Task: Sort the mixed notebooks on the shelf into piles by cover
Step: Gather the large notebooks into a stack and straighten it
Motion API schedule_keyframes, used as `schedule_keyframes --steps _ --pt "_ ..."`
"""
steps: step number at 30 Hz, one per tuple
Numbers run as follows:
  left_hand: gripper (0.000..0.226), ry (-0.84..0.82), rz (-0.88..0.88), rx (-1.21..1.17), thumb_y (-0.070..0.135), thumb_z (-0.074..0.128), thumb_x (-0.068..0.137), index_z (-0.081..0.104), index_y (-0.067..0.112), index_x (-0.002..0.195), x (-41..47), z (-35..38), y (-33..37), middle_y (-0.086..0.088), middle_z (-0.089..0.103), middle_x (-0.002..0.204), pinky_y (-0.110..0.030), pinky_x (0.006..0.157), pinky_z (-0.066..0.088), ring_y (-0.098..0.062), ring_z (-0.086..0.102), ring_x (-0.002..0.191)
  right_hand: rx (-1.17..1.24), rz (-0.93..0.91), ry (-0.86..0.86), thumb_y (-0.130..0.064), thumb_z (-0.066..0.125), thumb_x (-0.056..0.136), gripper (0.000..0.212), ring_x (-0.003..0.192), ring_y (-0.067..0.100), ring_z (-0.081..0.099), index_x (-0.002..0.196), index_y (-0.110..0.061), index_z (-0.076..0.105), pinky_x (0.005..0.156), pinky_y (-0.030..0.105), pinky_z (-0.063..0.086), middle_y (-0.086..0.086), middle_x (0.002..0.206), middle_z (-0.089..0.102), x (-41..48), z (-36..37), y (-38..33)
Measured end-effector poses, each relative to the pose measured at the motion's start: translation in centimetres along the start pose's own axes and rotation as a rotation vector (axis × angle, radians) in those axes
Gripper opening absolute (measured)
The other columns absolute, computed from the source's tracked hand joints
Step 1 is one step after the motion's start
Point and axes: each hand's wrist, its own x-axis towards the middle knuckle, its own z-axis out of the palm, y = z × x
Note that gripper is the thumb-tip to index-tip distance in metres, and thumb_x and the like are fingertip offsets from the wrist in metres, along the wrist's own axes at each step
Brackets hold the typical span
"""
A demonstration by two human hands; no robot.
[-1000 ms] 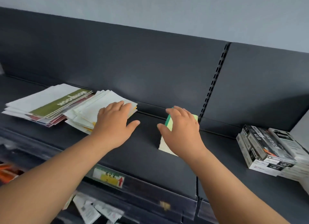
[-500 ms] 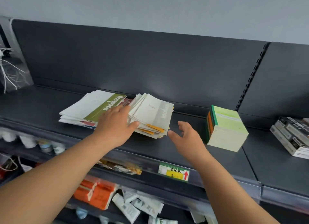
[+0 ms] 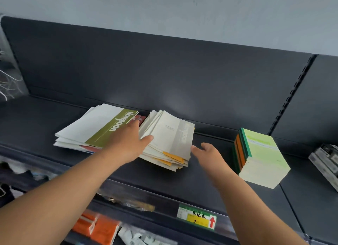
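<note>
Three notebook piles on the dark metal shelf point(image 3: 109, 173): olive-banded pile point(image 3: 95, 129) toward the left end, fanned white pile point(image 3: 170, 140) mid-shelf, thick green-covered block point(image 3: 263, 158) toward the right. Left hand point(image 3: 128, 144) lies flat, fingers spread, across the two thin-paper piles. Right hand point(image 3: 210, 153) hangs open, empty, just beside the white pile's right edge.

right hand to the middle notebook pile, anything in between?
Nothing visible. The right hand is open just right of the middle pile, with only bare shelf between them. The green stack sits on its other side. The left hand rests between the two piles.
</note>
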Motion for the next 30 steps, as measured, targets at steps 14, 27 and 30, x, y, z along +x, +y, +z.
schedule_keyframes --steps 14,27,30 --pt "0.083 -0.109 -0.085 -0.092 0.056 0.052 0.09 0.014 0.019 0.155 7.7 2.7 0.1 0.003 0.019 0.162 -0.038 0.107 0.035 -0.024 0.031 0.143 0.231 0.046 -0.152 -0.028 0.056 0.097 0.016 0.102 0.02 0.066 0.108 -0.019 0.064 0.098 0.04 0.053 -0.001 0.109 0.071 7.1 3.0 -0.5" --pt "0.049 -0.441 -0.346 -0.85 0.031 0.079 0.076 0.06 0.011 0.117 11.1 0.5 0.5 -0.003 0.066 0.109 -0.035 0.078 0.051 -0.02 0.062 0.097 0.315 0.114 -0.106 -0.033 0.059 0.09 0.031 0.098 0.025 0.072 0.115 -0.016 0.066 0.09 0.045 0.058 0.003 0.106 0.076 6.2 4.5 -1.5" --pt "0.019 -0.512 -0.27 -0.779 0.023 0.073 0.086 0.061 0.014 0.098 10.5 1.1 1.6 -0.001 0.066 0.104 -0.031 0.078 0.049 -0.019 0.062 0.096 0.414 0.138 -0.136 -0.039 0.057 0.094 0.035 0.101 0.027 0.071 0.119 -0.015 0.065 0.089 0.046 0.058 0.004 0.108 0.075 6.0 4.5 -1.4"
